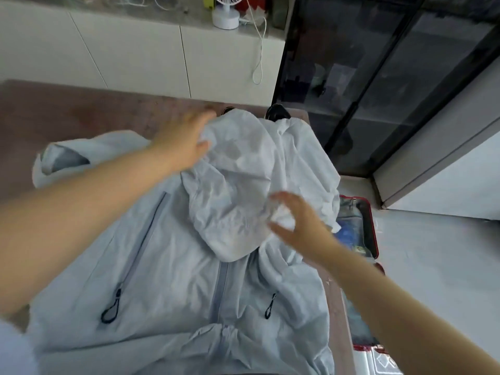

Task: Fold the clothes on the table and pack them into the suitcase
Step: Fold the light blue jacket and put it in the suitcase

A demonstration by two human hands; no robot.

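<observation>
A reddish-brown bench [81, 115] before white cabinets [130, 50] carries a pale blue jacket [167, 266], its hood [238, 185] folded onto the chest. The left hand [184, 142] touches the hood's far edge with fingers straight. The right hand [297, 226] hovers spread-fingered. A red suitcase [370, 228] lies open on the right.

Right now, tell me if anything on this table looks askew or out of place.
The pale jacket is not lying flat. Its hood is crumpled back over the chest, and the fabric on the right is bunched at the table edge, spilling over toward the open suitcase below.
</observation>
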